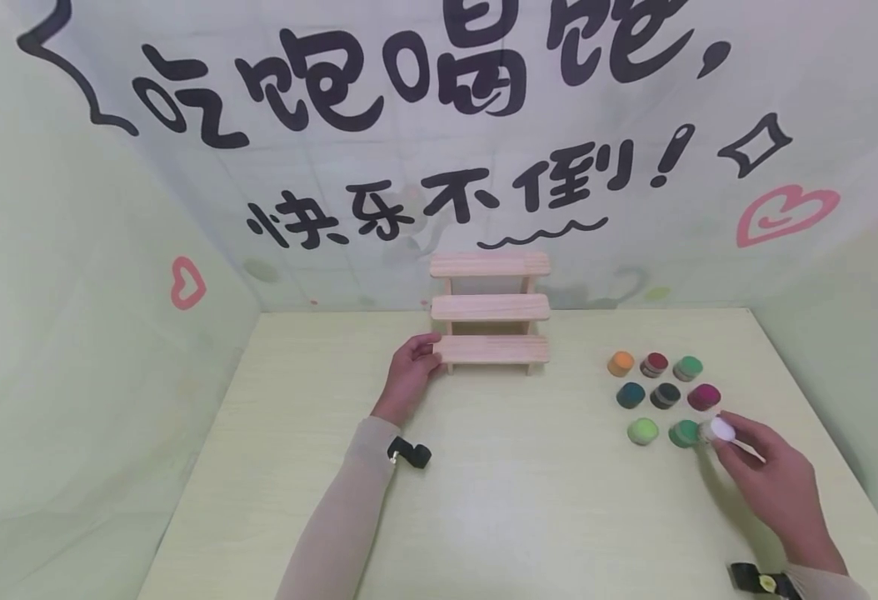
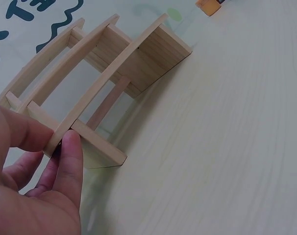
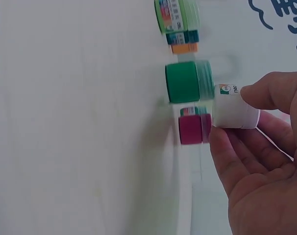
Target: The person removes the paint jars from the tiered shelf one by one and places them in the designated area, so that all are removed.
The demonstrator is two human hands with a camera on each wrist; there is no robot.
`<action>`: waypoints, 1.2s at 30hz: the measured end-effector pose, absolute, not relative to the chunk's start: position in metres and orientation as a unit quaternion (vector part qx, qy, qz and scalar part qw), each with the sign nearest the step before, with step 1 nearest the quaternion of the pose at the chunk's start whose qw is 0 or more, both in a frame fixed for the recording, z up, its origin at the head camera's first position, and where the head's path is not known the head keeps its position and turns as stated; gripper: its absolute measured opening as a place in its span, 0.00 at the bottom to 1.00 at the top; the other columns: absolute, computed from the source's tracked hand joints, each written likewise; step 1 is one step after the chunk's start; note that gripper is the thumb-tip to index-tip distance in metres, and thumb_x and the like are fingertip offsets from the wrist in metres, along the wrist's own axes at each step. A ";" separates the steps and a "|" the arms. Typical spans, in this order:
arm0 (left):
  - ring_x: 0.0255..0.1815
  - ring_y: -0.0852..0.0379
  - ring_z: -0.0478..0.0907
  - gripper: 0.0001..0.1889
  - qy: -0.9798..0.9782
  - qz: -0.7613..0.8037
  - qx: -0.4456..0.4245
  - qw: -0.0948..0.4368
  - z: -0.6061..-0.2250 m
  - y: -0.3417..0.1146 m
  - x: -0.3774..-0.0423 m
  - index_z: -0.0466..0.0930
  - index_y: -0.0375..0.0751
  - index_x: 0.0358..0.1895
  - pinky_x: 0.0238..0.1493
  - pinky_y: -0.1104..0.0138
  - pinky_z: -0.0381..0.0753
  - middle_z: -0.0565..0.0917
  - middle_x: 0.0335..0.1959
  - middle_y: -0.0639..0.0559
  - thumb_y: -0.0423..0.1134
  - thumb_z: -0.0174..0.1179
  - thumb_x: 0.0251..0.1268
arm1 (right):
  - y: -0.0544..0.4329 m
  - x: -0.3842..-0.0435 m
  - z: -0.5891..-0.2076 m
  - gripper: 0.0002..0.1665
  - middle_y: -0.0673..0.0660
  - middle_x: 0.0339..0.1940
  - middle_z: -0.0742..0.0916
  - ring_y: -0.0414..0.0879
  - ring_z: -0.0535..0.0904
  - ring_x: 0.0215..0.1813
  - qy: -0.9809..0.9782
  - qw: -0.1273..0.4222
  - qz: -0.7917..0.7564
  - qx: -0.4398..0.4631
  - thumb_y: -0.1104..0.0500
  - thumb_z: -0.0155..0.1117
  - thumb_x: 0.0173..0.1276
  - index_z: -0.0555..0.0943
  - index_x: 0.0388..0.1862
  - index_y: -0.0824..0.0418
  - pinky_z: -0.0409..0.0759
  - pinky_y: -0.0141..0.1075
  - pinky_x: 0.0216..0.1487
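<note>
A small three-tier wooden shelf [image 1: 490, 307] stands at the back of the table. My left hand [image 1: 411, 377] pinches the left end of its lowest board, thumb on one face and fingers on the other, as the left wrist view shows. On the right, my right hand [image 1: 772, 475] grips a white paint jar [image 3: 232, 107] between thumb and fingers. The jar is lifted off the table, close beside a green jar [image 1: 684, 433]. A light green jar [image 1: 643, 431] and a magenta jar [image 1: 704, 397] are near it.
Behind these jars sit more small jars: orange [image 1: 621, 363], dark red [image 1: 654, 364], another green one [image 1: 688, 368], teal [image 1: 631, 395] and black [image 1: 665, 396]. A white cloth backdrop [image 1: 379, 167] with black lettering hangs behind the table [image 1: 529, 492].
</note>
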State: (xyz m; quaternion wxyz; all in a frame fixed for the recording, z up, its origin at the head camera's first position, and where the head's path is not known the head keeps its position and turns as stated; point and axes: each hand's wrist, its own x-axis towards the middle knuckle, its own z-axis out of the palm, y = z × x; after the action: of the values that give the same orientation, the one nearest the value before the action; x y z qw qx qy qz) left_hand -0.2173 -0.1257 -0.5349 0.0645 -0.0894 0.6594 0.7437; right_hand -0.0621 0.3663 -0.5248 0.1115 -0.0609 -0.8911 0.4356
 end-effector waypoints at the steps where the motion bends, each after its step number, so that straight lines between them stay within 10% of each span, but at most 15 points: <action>1: 0.52 0.55 0.81 0.20 0.660 0.743 -0.090 0.064 -0.535 -0.126 -0.217 0.80 0.38 0.64 0.63 0.62 0.88 0.80 0.53 0.43 0.24 0.59 0.72 | 0.369 -0.061 -0.526 0.28 0.15 0.49 0.76 0.07 0.72 0.50 -0.890 0.110 0.438 -0.063 0.62 0.72 0.73 0.79 0.67 0.71 0.78 0.09 0.44; 9: 0.51 0.55 0.81 0.20 0.662 0.741 -0.095 0.057 -0.536 -0.126 -0.219 0.80 0.38 0.64 0.59 0.67 0.89 0.80 0.54 0.43 0.23 0.58 0.72 | 0.386 -0.067 -0.532 0.29 0.15 0.49 0.76 0.05 0.70 0.49 -0.899 0.088 0.424 -0.059 0.58 0.71 0.74 0.78 0.69 0.68 0.79 0.09 0.43; 13: 0.52 0.54 0.81 0.20 0.662 0.741 -0.096 0.060 -0.537 -0.126 -0.220 0.80 0.38 0.65 0.60 0.67 0.89 0.80 0.55 0.43 0.23 0.58 0.72 | 0.389 -0.071 -0.535 0.31 0.52 0.60 0.90 0.04 0.63 0.44 -0.924 0.042 0.373 -0.073 0.55 0.69 0.76 0.76 0.69 0.72 0.78 0.10 0.37; 17: 0.52 0.54 0.81 0.20 0.662 0.741 -0.096 0.063 -0.538 -0.127 -0.222 0.80 0.39 0.65 0.59 0.67 0.89 0.79 0.56 0.42 0.24 0.58 0.72 | 0.391 -0.077 -0.535 0.30 0.81 0.65 0.81 0.05 0.60 0.42 -0.939 0.020 0.334 -0.075 0.55 0.66 0.77 0.75 0.71 0.71 0.74 0.09 0.35; 28: 0.52 0.55 0.82 0.21 0.651 0.750 -0.095 0.064 -0.539 -0.129 -0.222 0.80 0.38 0.65 0.59 0.67 0.89 0.80 0.53 0.43 0.23 0.58 0.72 | 0.392 -0.079 -0.528 0.37 0.79 0.70 0.78 0.05 0.64 0.42 -0.928 0.011 0.361 -0.090 0.48 0.68 0.77 0.73 0.74 0.69 0.79 0.13 0.35; 36: 0.58 0.50 0.84 0.20 0.648 0.752 -0.092 0.079 -0.535 -0.135 -0.214 0.78 0.37 0.67 0.66 0.62 0.86 0.81 0.59 0.38 0.27 0.59 0.75 | 0.375 -0.079 -0.510 0.30 0.21 0.57 0.80 0.06 0.70 0.47 -0.903 0.077 0.411 -0.094 0.47 0.67 0.77 0.78 0.73 0.55 0.76 0.09 0.41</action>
State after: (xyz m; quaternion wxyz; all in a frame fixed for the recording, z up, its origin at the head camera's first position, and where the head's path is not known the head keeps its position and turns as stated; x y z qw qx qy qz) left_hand -0.2144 -0.1347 -0.5354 0.0787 -0.0922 0.6477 0.7522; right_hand -0.0790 0.3752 -0.5099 0.0766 -0.0936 -0.9034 0.4113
